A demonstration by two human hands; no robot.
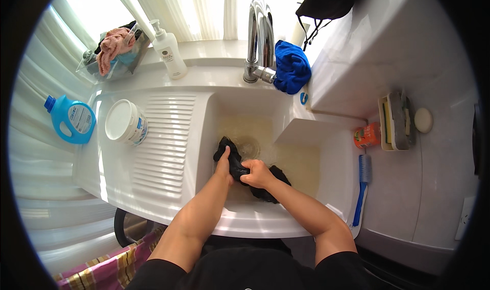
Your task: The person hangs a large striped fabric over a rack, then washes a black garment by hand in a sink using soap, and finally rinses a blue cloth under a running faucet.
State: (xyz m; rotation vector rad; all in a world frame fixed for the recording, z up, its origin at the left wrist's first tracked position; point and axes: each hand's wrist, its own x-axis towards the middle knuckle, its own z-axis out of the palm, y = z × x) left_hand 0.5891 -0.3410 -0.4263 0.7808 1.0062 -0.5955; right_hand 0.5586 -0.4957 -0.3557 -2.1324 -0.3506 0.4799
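While a limp, wet-looking black cloth (235, 163) is gripped low within a deep white rectangular sink basin (334, 175), both hands are set close together on it. Its left part is held by the left hand (222, 166), fingers largely hidden; how tightly cannot be told. Just to the right, a bunched section is enclosed by the right hand (259, 174), fist narrow. Loose remainder is draped farther right, partly hidden by the right forearm (301, 208), over pale cloudy water (301, 157). For good handling, folds are best gathered evenly and pressed firmly, one short length after another, with drips directed inside the basin. White ribbed drainboard (166, 147) is seen to the left, curved chrome tap (261, 40) on the far side.
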